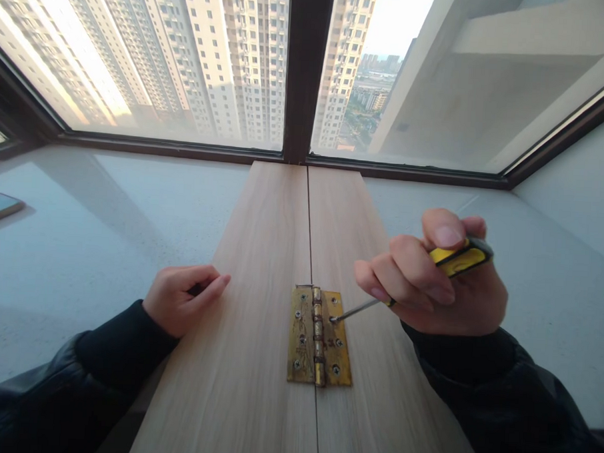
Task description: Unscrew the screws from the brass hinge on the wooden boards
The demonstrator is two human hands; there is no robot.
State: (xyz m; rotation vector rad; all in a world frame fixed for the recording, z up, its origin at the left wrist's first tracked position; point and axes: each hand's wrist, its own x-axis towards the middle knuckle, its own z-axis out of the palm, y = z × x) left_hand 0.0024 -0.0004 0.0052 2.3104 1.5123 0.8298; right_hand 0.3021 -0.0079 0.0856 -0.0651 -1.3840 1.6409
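brass-coloured metal is spanning a dark seam: the hinge is lying open and flat across the left board and the right board, its barrel running along the joint between them.

right hand: the right hand is clamping its fingers and thumb around the yellow-and-black handle of the screwdriver. the shaft is slanting down toward the left, and its tip is meeting the second fixing point from the window end on the hinge's right leaf.

left hand: the left hand is resting at the outer edge of the left board, fingers curling together loosely and no object showing in them.

progress: both leaves are lying in position, and screw heads are showing in several holes on each side. by judgement, the work is standing partway, with one screw point receiving attention. how tightly each screw is sitting, and which way the driver is turning, the view is not telling.

containers: no box or tray is showing; only the hinge holes are holding small parts, namely the screws.

surroundings: the boards are lying on the pale sill, reaching toward the dark window frame. a phone is lying at far left.
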